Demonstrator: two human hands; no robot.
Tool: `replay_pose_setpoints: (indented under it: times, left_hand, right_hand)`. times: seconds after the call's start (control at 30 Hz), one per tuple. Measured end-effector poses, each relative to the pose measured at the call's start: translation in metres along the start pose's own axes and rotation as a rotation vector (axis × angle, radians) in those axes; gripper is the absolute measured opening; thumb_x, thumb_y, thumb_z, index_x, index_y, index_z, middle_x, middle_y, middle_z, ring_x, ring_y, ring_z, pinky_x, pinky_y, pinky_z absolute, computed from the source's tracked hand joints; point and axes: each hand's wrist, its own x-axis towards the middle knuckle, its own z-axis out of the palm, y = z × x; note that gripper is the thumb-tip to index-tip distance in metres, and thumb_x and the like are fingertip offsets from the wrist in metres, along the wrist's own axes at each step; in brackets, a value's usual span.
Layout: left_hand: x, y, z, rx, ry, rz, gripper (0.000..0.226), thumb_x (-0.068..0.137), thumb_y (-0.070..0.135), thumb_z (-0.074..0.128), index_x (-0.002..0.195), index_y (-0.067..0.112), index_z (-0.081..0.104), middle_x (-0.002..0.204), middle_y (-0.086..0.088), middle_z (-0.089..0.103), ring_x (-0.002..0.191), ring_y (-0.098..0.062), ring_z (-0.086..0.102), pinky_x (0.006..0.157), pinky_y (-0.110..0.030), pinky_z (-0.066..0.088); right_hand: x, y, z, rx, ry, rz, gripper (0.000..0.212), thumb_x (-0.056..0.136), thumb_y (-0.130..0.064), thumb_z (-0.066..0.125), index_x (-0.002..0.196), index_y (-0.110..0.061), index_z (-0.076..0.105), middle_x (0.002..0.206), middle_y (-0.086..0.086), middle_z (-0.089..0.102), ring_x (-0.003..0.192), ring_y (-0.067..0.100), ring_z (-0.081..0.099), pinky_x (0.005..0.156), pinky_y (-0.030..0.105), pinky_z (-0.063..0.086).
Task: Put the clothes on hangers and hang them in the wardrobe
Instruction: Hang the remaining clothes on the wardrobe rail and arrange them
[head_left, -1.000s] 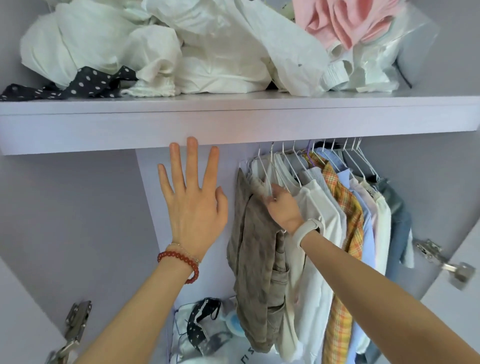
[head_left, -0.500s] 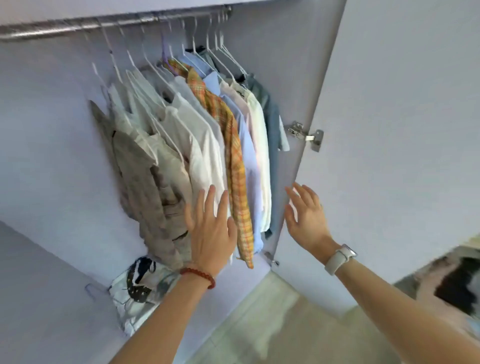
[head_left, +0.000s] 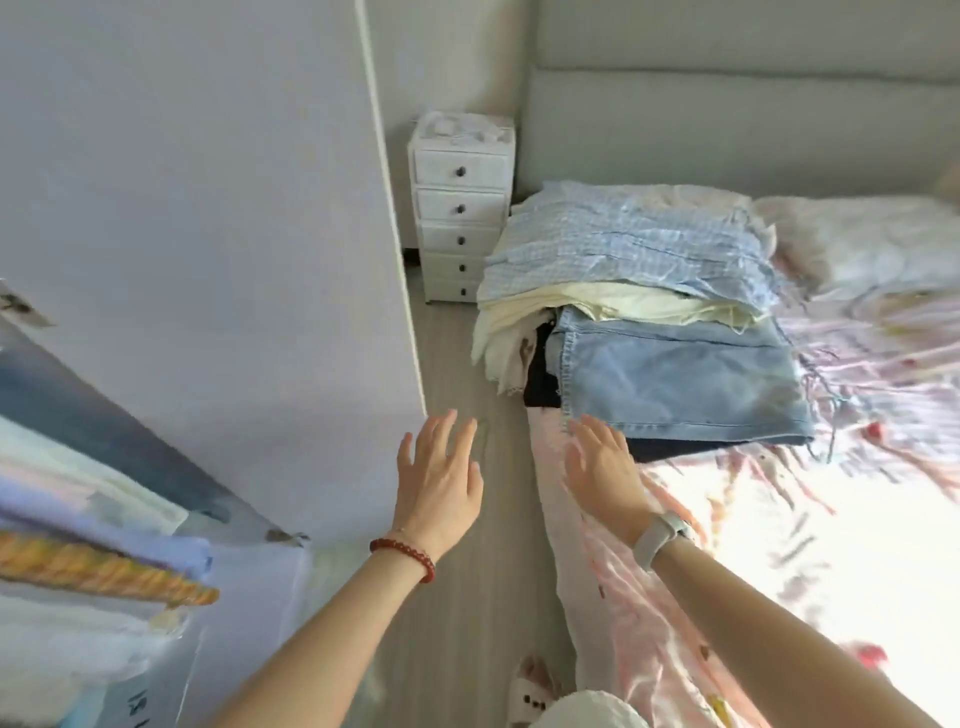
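Fingers of my left hand (head_left: 439, 480) are spreading straight and apart over the bare floor (head_left: 462, 364), holding nothing; half a second ago this hand was hovering at the hanging shirts, and it is now lying clear of them. At far left, the hung clothes (head_left: 78, 540) are showing only as a blurred edge inside the wardrobe, where earlier they were filling my view. Beside them the wardrobe door (head_left: 208, 234) is standing open, its edge just above my left fingertips. My right hand (head_left: 605, 470), formerly reaching near that door, is now stretching toward the bed (head_left: 727, 545), fingers loosely apart and empty, tips close to the denim hem; contact I cannot tell. The pile of clothes (head_left: 649, 312) to be hung is lying on the bed's near corner, checked blue on top, denim below.
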Motion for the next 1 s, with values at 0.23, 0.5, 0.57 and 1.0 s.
replay_pose_setpoints:
  times: [0.23, 0.5, 0.57, 1.0]
  left_hand:
    - [0.096, 0.136, 0.068, -0.036, -0.199, 0.214, 0.048, 0.096, 0.026, 0.035, 0.143, 0.021, 0.025, 0.153, -0.001, 0.015, 0.141, -0.015, 0.012, 0.114, -0.041, 0.011]
    - [0.185, 0.223, 0.156, -0.007, -0.449, 0.394, 0.05, 0.096, 0.028, 0.035, 0.144, 0.02, 0.022, 0.153, -0.003, 0.013, 0.141, -0.019, 0.011, 0.114, -0.042, 0.016]
    - [0.212, 0.239, 0.182, 0.003, -0.516, 0.407, 0.05, 0.096, 0.028, 0.036, 0.144, 0.02, 0.022, 0.153, -0.004, 0.014, 0.14, -0.02, 0.012, 0.113, -0.042, 0.017]
    - [0.367, 0.288, 0.361, 0.18, -0.921, 0.52, 0.061, 0.096, 0.037, 0.034, 0.147, 0.029, 0.001, 0.155, -0.003, -0.013, 0.142, -0.028, -0.011, 0.112, -0.05, 0.012]
  right_hand:
    - [0.013, 0.147, -0.061, 0.083, 0.121, 0.341, 0.038, 0.095, -0.015, 0.038, 0.13, -0.004, 0.046, 0.135, 0.013, 0.046, 0.126, 0.031, 0.037, 0.106, 0.04, 0.03]
    - [0.05, 0.258, -0.082, 0.128, 0.231, 0.616, 0.036, 0.093, -0.012, 0.039, 0.128, -0.004, 0.046, 0.135, 0.015, 0.046, 0.127, 0.03, 0.037, 0.105, 0.035, 0.027]
    - [0.072, 0.283, -0.083, 0.134, 0.23, 0.681, 0.038, 0.094, -0.013, 0.038, 0.13, -0.004, 0.044, 0.136, 0.014, 0.045, 0.127, 0.03, 0.036, 0.105, 0.036, 0.026]
    - [0.194, 0.471, -0.069, 0.461, 0.192, 1.491, 0.034, 0.09, -0.015, 0.038, 0.119, 0.001, 0.04, 0.119, 0.02, 0.048, 0.107, 0.034, 0.048, 0.088, 0.044, 0.044]
